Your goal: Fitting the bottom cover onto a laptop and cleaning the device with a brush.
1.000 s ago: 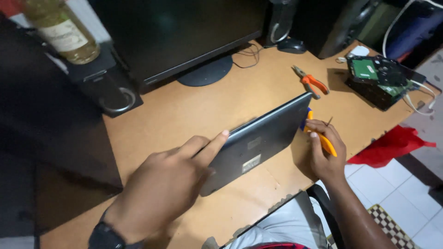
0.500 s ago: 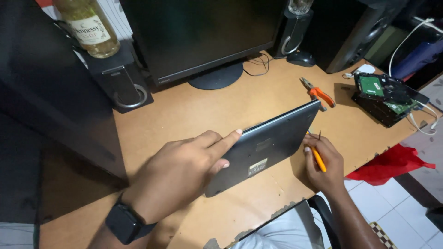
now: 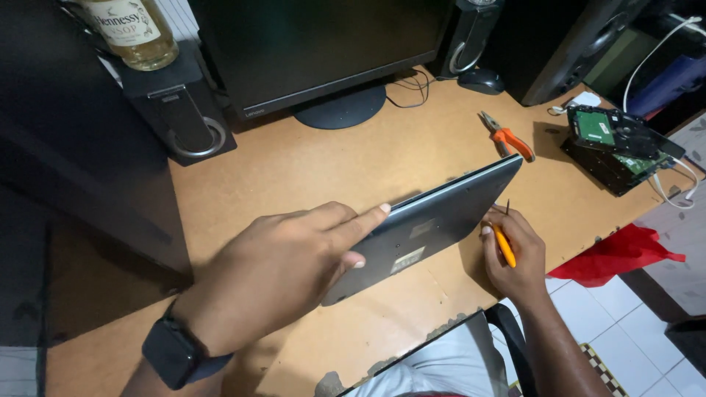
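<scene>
A closed grey laptop (image 3: 434, 220) stands tilted on its edge on the wooden desk (image 3: 309, 169), underside facing me. My left hand (image 3: 279, 268) grips its left end, index finger laid along the top edge; a dark watch sits on that wrist. My right hand (image 3: 515, 254) rests at the laptop's lower right corner, closed around a small orange-handled screwdriver (image 3: 504, 244) whose thin tip points up beside the corner.
Orange-handled pliers (image 3: 504, 137) lie behind the laptop. Bare hard drives (image 3: 614, 143) with cables sit at the right edge. A monitor (image 3: 323, 44), two speakers (image 3: 180, 110), a mouse (image 3: 482, 81) and a bottle (image 3: 136, 29) line the back. A red cloth (image 3: 625, 254) lies on the tiled floor.
The laptop has stayed tilted between both hands while my view shifted slightly. My right hand keeps the screwdriver and has settled lower against the laptop's corner.
</scene>
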